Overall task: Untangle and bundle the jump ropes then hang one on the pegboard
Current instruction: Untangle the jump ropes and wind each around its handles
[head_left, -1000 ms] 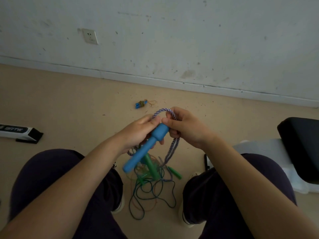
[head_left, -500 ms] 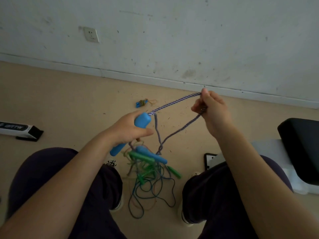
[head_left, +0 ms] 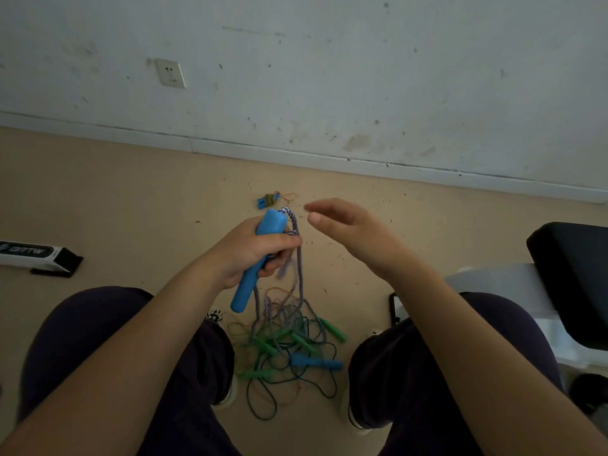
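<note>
My left hand [head_left: 253, 251] grips a blue jump-rope handle [head_left: 255, 258] held upright, with its purple-and-white braided rope [head_left: 297, 258] hanging from the top down to the floor. My right hand [head_left: 345, 228] hovers just right of the handle, fingers straight, holding nothing. Between my feet lies a tangle of ropes [head_left: 286, 350] with several green handles [head_left: 332, 330] and a second blue handle [head_left: 316, 362] mixed in thin green and orange cords. The pegboard is not in view.
A small blue clip with a yellowish knot [head_left: 269, 200] lies on the floor beyond my hands. A black-and-white box [head_left: 36, 255] sits at the left. A black seat [head_left: 572, 271] over white plastic [head_left: 513, 291] stands at the right. A wall with a socket [head_left: 170, 73] faces me.
My right hand has let go of the braided rope and come back down near the handle. The rope, stretched taut before, now hangs slack. The second blue handle has dropped onto the pile.
</note>
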### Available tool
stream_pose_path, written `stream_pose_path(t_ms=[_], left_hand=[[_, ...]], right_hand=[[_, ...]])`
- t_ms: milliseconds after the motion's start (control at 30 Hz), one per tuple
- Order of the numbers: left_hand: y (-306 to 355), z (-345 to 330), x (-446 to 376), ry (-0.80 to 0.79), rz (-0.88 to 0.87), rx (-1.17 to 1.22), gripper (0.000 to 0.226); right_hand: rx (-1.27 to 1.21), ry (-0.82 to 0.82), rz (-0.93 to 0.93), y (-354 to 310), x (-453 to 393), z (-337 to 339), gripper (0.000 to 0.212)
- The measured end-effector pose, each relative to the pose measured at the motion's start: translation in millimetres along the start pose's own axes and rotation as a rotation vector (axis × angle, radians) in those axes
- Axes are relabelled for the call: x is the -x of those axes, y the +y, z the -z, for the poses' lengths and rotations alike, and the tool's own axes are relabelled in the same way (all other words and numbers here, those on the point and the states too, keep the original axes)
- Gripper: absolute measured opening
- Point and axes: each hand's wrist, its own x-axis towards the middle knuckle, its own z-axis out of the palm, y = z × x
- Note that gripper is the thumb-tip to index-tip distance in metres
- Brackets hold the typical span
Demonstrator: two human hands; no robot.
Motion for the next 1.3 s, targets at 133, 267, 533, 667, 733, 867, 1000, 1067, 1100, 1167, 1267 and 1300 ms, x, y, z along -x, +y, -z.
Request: stream_pose_path(t_ms=[133, 267, 533, 667, 733, 867, 1000, 1067, 1100, 1167, 1267, 1300], left_hand=[[0, 0, 1, -0.033, -0.021, 0.029, 0.016], [1, 3, 1, -0.016, -0.001, 0.037, 0.012], [3, 16, 2, 0.114, -0.029, 0.007, 0.019], [1, 13, 2, 0.115, -0.043, 0.013, 0.017], [1, 10, 2, 0.087, -0.03, 0.031, 0.012], [1, 8, 4, 0.034, -0.01, 0.018, 0.008], [6, 19, 5, 0.144, -0.037, 0.04, 0.015], [5, 23, 4, 0.195, -0.052, 0.064, 0.015], [4, 21, 4, 0.189, -0.052, 0.065, 0.012], [1, 14, 3, 0.129, -0.041, 0.054, 0.006], [1, 6, 3, 0.052, -0.022, 0.024, 0.007], [2, 7, 3, 0.05, -0.022, 0.018, 0.007]], right_hand=[[-0.081, -0.177, 0.015, -2, 2, -6, 0.028], [-0.032, -0.167, 0.009, -3, 2, -2, 0.01], [-0.234, 0.343, 0.002, -3, -2, 19, 0.01], [-0.107, 0.003, 0.07, -1, 2, 9, 0.014], [-0.076, -0.11, 0.047, -2, 4, -2, 0.017], [-0.053, -0.09, 0.024, -3, 1, -7, 0.004], [-0.069, 0.29, 0.044, -3, -1, 11, 0.005], [-0.144, 0.315, 0.043, -4, 0, 19, 0.005], [-0.148, 0.243, 0.048, -5, 2, 18, 0.011], [-0.09, 0.017, 0.04, -6, 5, 8, 0.022], [-0.052, -0.163, 0.018, -6, 5, -10, 0.019], [-0.061, -0.134, 0.035, -7, 4, -11, 0.015]])
